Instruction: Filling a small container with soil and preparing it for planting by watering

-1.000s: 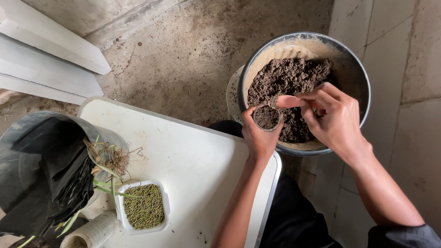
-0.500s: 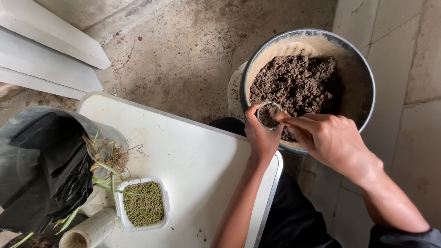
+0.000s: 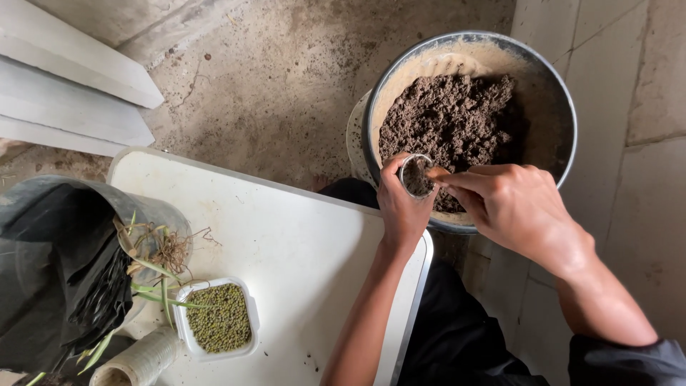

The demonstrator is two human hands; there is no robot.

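At the far left of the frame a black plastic bag (image 3: pixel 53 279) lines a bin, with dry roots and green stalks (image 3: pixel 153 261) spilling over its edge. Just below, near the bottom edge, a white tub of small green beans (image 3: pixel 218 318) sits on the white surface (image 3: pixel 286 250), beside a roll of pale tape or twine (image 3: pixel 136 364).

Toward the centre right, the left hand (image 3: pixel 401 207) holds a small clear cup (image 3: pixel 416 175) over the near rim of the metal basin (image 3: pixel 564 93), its fingers wrapped round the cup's wall. The basin stands on the floor at the upper right, holding a mound of dark soil (image 3: pixel 450 121).

The change lies with the right hand (image 3: pixel 511 207): a second ago it hovered higher, over the soil heap; now it has dropped beside the cup, its fingers pinched narrow, tips at the cup's mouth. The cup already shows dark soil inside, so the filling seems well along, with the soil being pressed in or topped up.
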